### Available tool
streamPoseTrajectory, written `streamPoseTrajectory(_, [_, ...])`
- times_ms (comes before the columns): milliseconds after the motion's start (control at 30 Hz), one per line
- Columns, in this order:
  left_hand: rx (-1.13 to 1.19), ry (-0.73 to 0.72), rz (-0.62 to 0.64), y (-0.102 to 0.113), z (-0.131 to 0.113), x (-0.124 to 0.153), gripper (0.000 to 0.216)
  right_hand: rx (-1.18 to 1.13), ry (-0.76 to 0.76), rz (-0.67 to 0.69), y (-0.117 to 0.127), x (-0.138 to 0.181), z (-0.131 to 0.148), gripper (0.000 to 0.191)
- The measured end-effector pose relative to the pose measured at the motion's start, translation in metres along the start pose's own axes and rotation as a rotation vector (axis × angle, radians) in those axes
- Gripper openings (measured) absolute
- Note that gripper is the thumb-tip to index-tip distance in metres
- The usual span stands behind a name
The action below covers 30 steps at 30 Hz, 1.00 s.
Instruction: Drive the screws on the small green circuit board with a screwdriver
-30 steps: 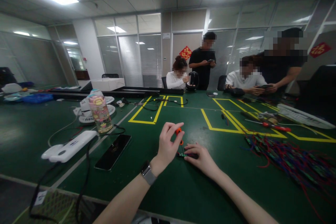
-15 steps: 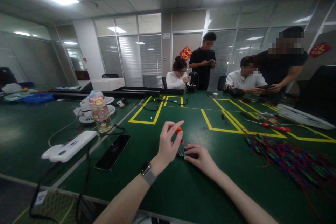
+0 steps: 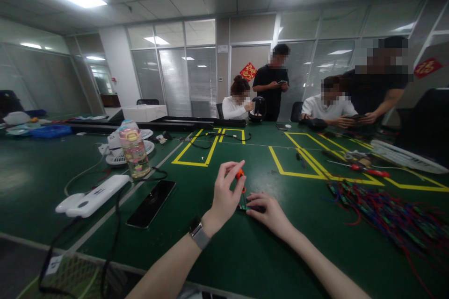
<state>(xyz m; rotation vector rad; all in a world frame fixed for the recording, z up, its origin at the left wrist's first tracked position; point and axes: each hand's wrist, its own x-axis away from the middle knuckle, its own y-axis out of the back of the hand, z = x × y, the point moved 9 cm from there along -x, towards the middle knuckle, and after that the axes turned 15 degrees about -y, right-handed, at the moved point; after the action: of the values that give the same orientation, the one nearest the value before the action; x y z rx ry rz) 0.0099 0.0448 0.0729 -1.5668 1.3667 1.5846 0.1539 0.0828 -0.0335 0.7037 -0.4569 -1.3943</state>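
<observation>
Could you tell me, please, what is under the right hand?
Part of a small green board shows beside the fingertips of the right hand. The hand covers whatever else lies beneath it, so I cannot tell.

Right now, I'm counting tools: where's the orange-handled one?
The orange-handled tool is in the left hand, just right of centre in the head view, above the small green board by the right hand.

1. An office furnished for electronics bench work is seen.
2. Office use is shown by glass partitions (image 3: 143, 67), blinds (image 3: 201, 74).
3. Bench work is shown by piled wired circuit boards (image 3: 389, 217), a red-handled screwdriver (image 3: 372, 170).
</observation>
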Motion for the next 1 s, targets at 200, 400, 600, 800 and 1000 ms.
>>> streamPoseTrajectory(200, [0.009, -0.001, 0.003, 0.0019, -0.002, -0.0007, 0.035, -0.007, 0.005, 0.002, -0.0003, 0.0, -0.0001, 0.014])
streamPoseTrajectory(400, [-0.026, 0.018, -0.005, 0.003, 0.0009, -0.0016, 0.03, -0.008, 0.006, 0.003, -0.001, -0.0003, -0.002, 0.015])
streamPoseTrajectory(600, [0.023, 0.022, 0.047, -0.0022, 0.0003, -0.0013, 0.038, -0.006, 0.006, -0.001, -0.002, -0.0013, -0.0042, 0.015])
streamPoseTrajectory(800, [-0.028, 0.011, 0.022, 0.001, 0.0009, 0.0, 0.032, -0.016, 0.017, 0.001, -0.0018, -0.001, -0.0038, 0.016])
streamPoseTrajectory(1000, [-0.009, 0.04, 0.029, 0.0007, 0.0027, 0.0001, 0.034, -0.021, 0.014, 0.008, -0.0032, -0.0018, -0.0059, 0.016])
